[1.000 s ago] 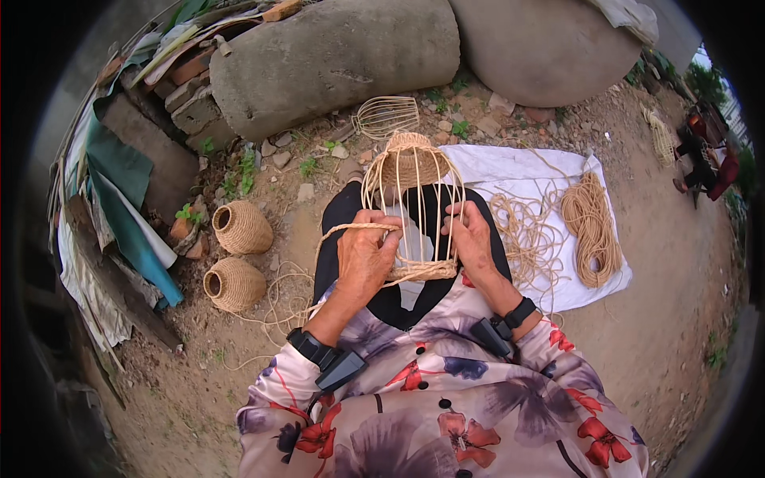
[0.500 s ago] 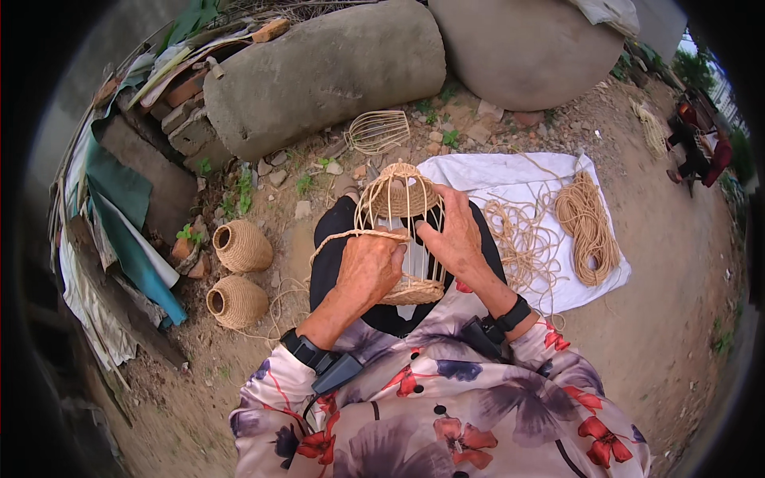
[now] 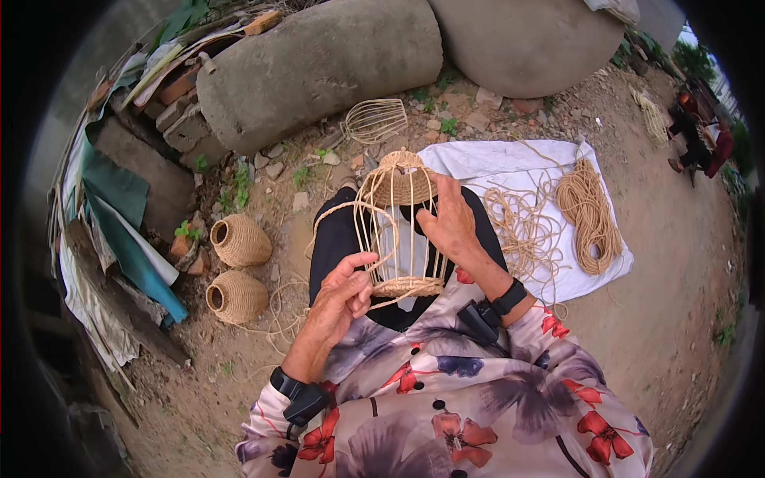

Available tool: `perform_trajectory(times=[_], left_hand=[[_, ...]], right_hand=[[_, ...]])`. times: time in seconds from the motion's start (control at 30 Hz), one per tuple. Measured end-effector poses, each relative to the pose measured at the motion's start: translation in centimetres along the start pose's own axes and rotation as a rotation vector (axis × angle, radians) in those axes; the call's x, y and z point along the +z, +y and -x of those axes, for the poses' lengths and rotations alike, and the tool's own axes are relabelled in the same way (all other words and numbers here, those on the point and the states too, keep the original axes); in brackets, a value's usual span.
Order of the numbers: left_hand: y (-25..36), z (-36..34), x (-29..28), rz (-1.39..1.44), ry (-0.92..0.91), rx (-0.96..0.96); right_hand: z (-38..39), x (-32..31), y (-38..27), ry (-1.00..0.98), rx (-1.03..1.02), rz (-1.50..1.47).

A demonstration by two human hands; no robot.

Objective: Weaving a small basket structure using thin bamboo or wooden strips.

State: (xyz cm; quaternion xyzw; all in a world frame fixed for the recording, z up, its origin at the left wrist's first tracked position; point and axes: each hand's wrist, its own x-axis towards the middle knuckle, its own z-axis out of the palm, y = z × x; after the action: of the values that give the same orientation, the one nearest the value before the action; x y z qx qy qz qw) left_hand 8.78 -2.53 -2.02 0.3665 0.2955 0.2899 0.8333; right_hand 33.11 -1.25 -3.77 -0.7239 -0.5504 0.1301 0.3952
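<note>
Basket frame (image 3: 412, 239): stood in the person's lap between the legs, near upright; bare pale ribs ran between a woven cap (image 3: 398, 190) and a woven base band (image 3: 410, 286).
Right hand (image 3: 453, 221): held the frame by its right-side ribs just under the cap, thumb apart from the index finger.
Left hand (image 3: 339, 299): at the frame's lower left, fingers partly curled, index pointing at the ribs; could not tell whether it pinched the cord.
Cord (image 3: 343, 205): arched over the left thigh, crossed in front of the ribs and curved down to the left fingertips.
Wrists: a black strapped device on each.
Left ground: two round woven pots (image 3: 241, 240), one nearer the person, both on their sides, mouths facing left.
Right ground: white sheet (image 3: 462, 163) with a thick rope coil (image 3: 588, 215) and a loose rope tangle (image 3: 518, 231) beside it.
Ahead: second ribbed frame (image 3: 376, 121) lay on the dirt, near a large concrete cylinder (image 3: 319, 72).
Far right: another person (image 3: 701, 143), seated, well apart.
</note>
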Motion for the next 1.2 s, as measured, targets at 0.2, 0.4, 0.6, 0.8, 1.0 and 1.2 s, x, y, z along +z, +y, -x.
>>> perform_trajectory(times=[0.2, 0.4, 0.6, 0.8, 1.0, 1.2], left_hand=[[0.9, 0.3, -1.4, -0.306, -0.031, -0.076], [1.9, 0.1, -2.1, -0.256, -0.015, -0.028], [2.3, -1.0, -2.5, -0.281, 0.085, 0.062], [3.1, -4.1, 0.7, -0.644, 0.055, 0.111], [2.8, -5.2, 4.3, -1.301, 0.185, 0.606], [3.8, -6.4, 3.5, -1.273, 0.212, 0.367]], right_hand=[[0.0, -0.9, 0.1, -0.089, 0.02, -0.071], [0.0, -2.8, 0.7, -0.166, 0.106, -0.164], [0.3, -2.3, 1.7, -0.143, 0.059, -0.181], [0.0, -1.8, 2.2, -0.173, 0.171, -0.261], [-0.2, -0.7, 3.9, -0.168, 0.316, -0.587], [0.1, -0.5, 3.4, -0.147, 0.348, -0.54]])
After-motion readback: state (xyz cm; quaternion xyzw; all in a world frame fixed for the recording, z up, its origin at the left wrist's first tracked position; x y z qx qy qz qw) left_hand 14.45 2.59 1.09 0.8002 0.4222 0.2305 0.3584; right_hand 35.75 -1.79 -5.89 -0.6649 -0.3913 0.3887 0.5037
